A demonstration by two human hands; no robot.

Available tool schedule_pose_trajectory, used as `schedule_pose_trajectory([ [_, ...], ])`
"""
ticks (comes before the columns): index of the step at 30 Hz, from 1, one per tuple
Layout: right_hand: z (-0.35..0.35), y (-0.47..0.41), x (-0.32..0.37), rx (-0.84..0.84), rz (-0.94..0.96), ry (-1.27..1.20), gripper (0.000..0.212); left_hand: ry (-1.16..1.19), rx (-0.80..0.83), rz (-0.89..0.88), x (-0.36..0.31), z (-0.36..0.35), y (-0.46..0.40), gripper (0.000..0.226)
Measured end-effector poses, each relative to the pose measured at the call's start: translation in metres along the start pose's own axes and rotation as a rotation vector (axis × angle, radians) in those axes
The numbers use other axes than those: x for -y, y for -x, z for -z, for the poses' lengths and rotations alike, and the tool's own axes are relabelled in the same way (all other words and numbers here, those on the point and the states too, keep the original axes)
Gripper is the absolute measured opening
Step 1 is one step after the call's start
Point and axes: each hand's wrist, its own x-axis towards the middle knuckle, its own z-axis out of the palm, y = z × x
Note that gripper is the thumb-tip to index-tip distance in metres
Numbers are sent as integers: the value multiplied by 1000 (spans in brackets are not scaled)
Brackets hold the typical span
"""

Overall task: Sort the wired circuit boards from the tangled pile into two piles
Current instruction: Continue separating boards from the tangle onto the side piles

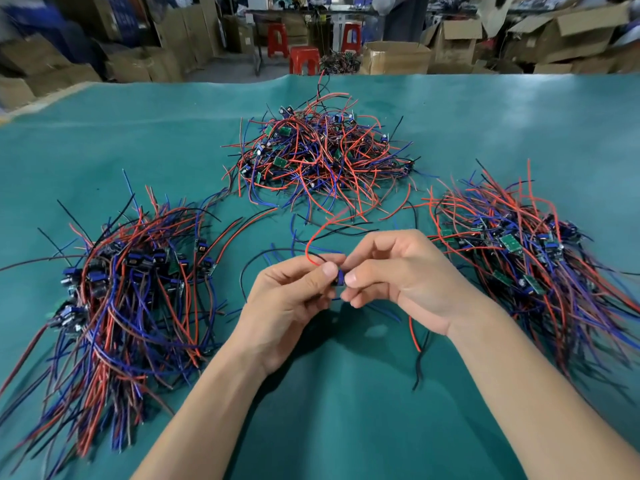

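while both hands (341,278) pinch one board (339,277), its red lead (313,242) toward twelve o'clock could snag the tangled pile (320,157).

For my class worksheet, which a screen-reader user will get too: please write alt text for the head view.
Two bare hands, left hand and right hand, pinch one small blue wired circuit board over a green table mat. A tangled pile of red, blue and black wired boards lies beyond, with a sorted pile at left and another at right.
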Motion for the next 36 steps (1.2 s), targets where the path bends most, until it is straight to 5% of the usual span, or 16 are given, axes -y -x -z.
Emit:
schedule_pose_trajectory([
  [5,0,-1,-1,22,4,52,15,-46,-19,-27,-1,1,1,4],
  [13,-13,-6,-11,-153,157,253,9,-135,-209,-128,1,-2,-3,19],
  [36,42,18,31,-63,235,313,14,31,-462,-128,4,-2,-9,16],
])
